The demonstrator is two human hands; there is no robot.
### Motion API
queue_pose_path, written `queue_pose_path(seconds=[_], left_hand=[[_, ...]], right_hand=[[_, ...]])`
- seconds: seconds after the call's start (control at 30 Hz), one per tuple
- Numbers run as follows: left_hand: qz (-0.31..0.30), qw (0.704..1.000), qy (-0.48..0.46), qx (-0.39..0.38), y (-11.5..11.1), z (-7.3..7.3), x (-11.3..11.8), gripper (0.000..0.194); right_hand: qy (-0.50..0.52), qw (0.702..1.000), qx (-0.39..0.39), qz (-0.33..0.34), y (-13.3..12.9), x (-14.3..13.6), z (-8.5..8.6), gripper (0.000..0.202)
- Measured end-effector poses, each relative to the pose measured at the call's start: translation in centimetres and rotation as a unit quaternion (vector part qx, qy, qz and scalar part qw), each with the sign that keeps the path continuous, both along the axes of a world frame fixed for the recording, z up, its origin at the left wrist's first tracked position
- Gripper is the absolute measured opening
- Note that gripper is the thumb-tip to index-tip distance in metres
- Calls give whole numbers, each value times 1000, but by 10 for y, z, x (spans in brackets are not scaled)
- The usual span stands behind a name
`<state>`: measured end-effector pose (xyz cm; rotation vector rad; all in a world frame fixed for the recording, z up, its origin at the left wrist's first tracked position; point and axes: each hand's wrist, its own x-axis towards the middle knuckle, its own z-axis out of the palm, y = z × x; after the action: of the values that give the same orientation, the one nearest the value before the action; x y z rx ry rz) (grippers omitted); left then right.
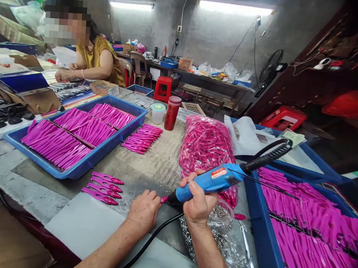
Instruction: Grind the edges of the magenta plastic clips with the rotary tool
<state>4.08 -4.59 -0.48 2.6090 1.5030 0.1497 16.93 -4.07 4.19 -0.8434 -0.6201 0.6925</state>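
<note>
My right hand (200, 205) is wrapped round a blue electric screwdriver (204, 184), which lies tilted with its black nose to the left. The fingers of my left hand (143, 211) are closed on a pink pointed piece (163, 199); its tip touches or nearly touches the driver's nose, and the rest is hidden by the hand. Left of this hand, several long pink tool pieces (103, 188) with glossy tips lie side by side. Small metal parts (170, 176) are scattered just behind the driver's nose. A black cable (149, 246) runs between my forearms.
Blue trays (68, 173) (257, 221) of pink pieces stand left and right. A clear bag of pink parts (207, 142), a bag of metal bits (221, 231), scissors (246, 245), a red tumbler (172, 115) and a tub (158, 114) stand about. A co-worker (102, 61) sits at back left.
</note>
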Motion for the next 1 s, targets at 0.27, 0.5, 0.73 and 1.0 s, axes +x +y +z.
queue_pose_path(seconds=[0.27, 0.5, 0.73, 1.0], left_hand=[[-1, 999, -42, 23, -2, -7, -1, 20], [-5, 998, -53, 33, -2, -9, -1, 21], [-5, 995, -94, 35, -2, -12, -2, 22], [-5, 998, -53, 34, -2, -9, -1, 21]], right_hand=[[-29, 999, 2, 16, 8, -5, -3, 30], [-31, 999, -12, 15, 11, -7, -3, 31], [-40, 999, -17, 12, 12, -8, -4, 30], [-64, 998, -14, 7, 12, -13, -1, 30]])
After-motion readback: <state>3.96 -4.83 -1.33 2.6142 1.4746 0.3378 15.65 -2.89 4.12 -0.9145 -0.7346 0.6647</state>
